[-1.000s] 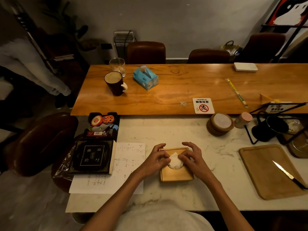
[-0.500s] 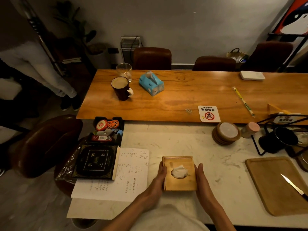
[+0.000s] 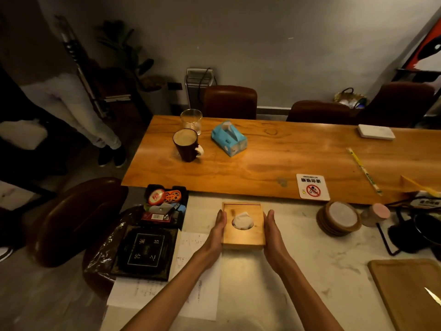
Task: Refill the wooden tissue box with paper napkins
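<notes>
The square wooden tissue box sits on the white marble counter, close to the counter's far edge. A white paper napkin pokes up through the round hole in its lid. My left hand lies flat against the box's left side. My right hand presses flat against its right side. Both palms face inward with straight fingers, clamping the box between them.
A sheet of paper, a black box and a tray of small items lie to the left. Stacked coasters, a small jar and a cutting board with a knife lie right. Beyond is a wooden table with mug, glass and blue tissue pack.
My fingers left the napkin at the hole and both hands went flat to the box's sides. The box has since slid away from me toward the wooden table.
</notes>
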The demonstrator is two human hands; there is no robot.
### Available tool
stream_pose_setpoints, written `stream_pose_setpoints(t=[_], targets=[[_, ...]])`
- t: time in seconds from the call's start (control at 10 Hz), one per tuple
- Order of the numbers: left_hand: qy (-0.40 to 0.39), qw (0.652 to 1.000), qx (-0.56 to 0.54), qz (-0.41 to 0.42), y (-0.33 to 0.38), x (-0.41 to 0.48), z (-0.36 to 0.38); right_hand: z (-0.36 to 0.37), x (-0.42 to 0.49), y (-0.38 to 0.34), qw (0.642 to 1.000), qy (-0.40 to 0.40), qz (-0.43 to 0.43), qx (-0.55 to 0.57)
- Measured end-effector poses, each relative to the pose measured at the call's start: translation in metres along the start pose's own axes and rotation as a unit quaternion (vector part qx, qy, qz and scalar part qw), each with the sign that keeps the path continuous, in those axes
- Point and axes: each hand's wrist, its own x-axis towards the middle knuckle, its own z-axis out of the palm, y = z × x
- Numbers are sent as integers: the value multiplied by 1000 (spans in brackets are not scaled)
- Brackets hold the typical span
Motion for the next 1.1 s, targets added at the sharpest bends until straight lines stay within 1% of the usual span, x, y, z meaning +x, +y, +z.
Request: stream_pose_setpoints(t=[0.2,0.4,0.5,0.8,0.9,1.0,1.1], targets=[[-13,999,-34,-26,-6,15,-19,11,21,12,1000,9,28,4],[32,999,9,-34,8,34,-35,29,40,4,1000,-7,25,-9],[32,998,39,-43,16,44,-46,39,51,1,1000,-24,19,-5],[32,998,47,-35,34,50,-54,50,69,-4,1000,-22,20,-1],[38,995,85,-43,47,43,-51,52,62,-15,999,-25,26,7],[49,988,145,-18,48,31,-47,41,47,-19,999,-40,16,-21],[117,952,281,17,43,8,-46,18,29,-17,992,7,0,-126]])
